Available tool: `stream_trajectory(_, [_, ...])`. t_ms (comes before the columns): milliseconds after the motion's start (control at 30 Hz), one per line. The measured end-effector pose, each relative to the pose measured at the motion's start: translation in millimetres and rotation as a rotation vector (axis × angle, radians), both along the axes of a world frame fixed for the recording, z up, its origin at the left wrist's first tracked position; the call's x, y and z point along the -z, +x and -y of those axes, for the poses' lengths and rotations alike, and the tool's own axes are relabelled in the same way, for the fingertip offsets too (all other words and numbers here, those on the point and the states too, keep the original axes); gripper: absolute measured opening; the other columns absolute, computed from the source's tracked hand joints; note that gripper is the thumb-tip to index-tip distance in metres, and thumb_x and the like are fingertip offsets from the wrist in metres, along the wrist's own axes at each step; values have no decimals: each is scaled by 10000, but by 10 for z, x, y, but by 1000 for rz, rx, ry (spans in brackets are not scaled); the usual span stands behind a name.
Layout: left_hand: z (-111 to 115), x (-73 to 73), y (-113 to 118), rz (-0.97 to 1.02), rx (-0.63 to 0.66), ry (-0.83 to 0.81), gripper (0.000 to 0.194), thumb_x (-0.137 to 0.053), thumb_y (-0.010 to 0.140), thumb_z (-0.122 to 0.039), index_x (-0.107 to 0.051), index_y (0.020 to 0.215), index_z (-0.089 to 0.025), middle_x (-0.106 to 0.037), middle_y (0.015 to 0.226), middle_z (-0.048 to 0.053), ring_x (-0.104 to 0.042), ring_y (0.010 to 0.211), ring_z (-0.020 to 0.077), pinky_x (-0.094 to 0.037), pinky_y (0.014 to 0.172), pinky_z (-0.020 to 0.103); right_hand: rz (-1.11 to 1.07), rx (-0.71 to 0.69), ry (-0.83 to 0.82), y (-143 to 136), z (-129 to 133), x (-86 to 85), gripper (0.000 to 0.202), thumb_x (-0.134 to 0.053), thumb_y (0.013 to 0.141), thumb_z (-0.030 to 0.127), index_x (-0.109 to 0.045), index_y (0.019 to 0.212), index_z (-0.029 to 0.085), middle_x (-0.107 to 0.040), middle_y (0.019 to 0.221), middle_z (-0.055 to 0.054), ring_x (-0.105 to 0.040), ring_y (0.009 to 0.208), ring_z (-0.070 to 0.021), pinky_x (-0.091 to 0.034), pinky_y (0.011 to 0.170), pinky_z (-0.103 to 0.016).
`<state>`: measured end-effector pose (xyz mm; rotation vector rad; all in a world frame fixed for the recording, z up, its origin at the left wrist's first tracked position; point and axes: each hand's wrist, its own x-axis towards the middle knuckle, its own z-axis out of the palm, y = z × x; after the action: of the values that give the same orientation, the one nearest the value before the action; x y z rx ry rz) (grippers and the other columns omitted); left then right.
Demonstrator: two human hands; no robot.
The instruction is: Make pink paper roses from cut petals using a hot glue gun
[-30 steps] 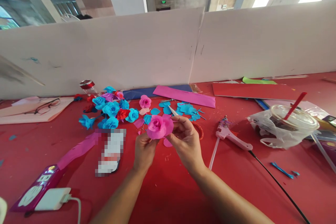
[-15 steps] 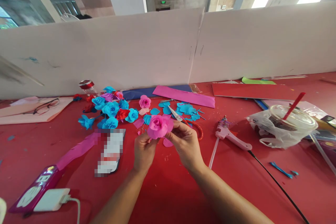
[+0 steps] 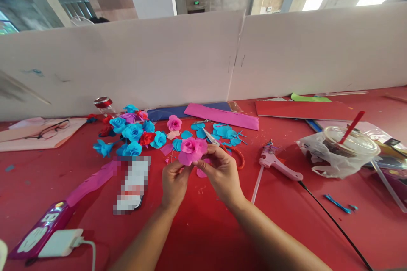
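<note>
A pink paper flower (image 3: 192, 150) is held up over the red table (image 3: 197, 228) in the middle of the head view. My left hand (image 3: 174, 182) pinches its underside from the left. On the right, my right hand (image 3: 223, 172) has its thumb and index finger on the flower's lower right petals. Behind my right hand lie scissors (image 3: 237, 156) with orange handles, among cut blue petals (image 3: 225, 131). Another pink flower (image 3: 174, 123) rests farther back. Several blue flowers (image 3: 132, 131) are bunched at the left with red and purple ones.
A pink glue gun (image 3: 280, 167) with a black cord lies right of my hands, near a bagged cup (image 3: 352, 146). Left are a phone (image 3: 133, 184), a white power bank (image 3: 60, 242) and glasses (image 3: 51, 130). Pink crepe paper (image 3: 222, 117) lies at the back.
My right thumb and fingers have shifted slightly left along the flower's edge, and its right petals now sit closer in. The whole view has moved a little.
</note>
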<state>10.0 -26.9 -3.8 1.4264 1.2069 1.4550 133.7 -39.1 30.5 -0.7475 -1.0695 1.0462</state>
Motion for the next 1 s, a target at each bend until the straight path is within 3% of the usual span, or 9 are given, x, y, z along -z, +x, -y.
stream_trajectory(133, [11,-8,20,127,107,-87,128,-707,716,-307,-759,750,-194,-658,614,-5,-571,618,163,-429,584,256,233,180,46,-19,8,28,115,-725,721,185,-619,737,225,-586,774,1,-527,772,-163,-438,746,-310])
stream_trajectory(233, [-4,-72,63,308,164,-174,133,-711,712,-293,-764,788,-198,-709,693,21,-621,682,180,-473,657,280,290,188,44,-32,38,17,104,-712,721,167,-634,747,232,-603,868,-24,-551,872,-192,-450,791,-333])
stream_trajectory(367, [-39,-170,99,492,197,-227,123,-735,692,-270,-762,789,-199,-723,737,23,-640,732,166,-488,750,290,339,222,136,-38,85,2,181,-565,808,108,-665,867,248,-623,944,-46,-568,951,-204,-456,845,-362])
stream_trajectory(567, [-38,-161,63,513,229,-260,88,-726,705,-234,-760,777,-196,-709,696,10,-640,733,164,-488,727,278,754,312,352,-44,126,62,364,-541,808,98,-673,1077,303,-592,1085,-72,-549,940,-229,-435,803,-399])
stream_trajectory(667, [-57,-152,62,584,246,-282,81,-746,676,-224,-758,751,-192,-714,704,17,-642,725,153,-494,769,286,633,308,322,-45,144,50,284,-532,814,109,-678,1009,255,-604,1016,-74,-563,924,-217,-455,799,-379])
stream_trajectory(800, [-74,-186,83,612,268,-325,131,-767,647,-252,-760,755,-180,-719,719,38,-642,701,153,-511,749,299,382,271,62,-37,97,26,91,-565,840,206,-631,900,215,-622,853,-38,-570,804,-175,-469,737,-319])
stream_trajectory(900, [-58,-212,100,583,285,-338,132,-785,626,-272,-761,728,-190,-720,716,37,-643,710,158,-512,742,298,254,204,-109,-24,28,28,159,-645,798,315,-605,901,201,-624,821,-22,-556,732,-151,-459,668,-283])
stream_trajectory(1000, [-38,-201,106,535,319,-328,129,-781,637,-295,-767,728,-205,-720,701,29,-642,730,169,-501,765,308,235,164,-149,-18,-9,31,173,-673,763,336,-600,820,189,-608,765,-11,-528,678,-133,-428,607,-257])
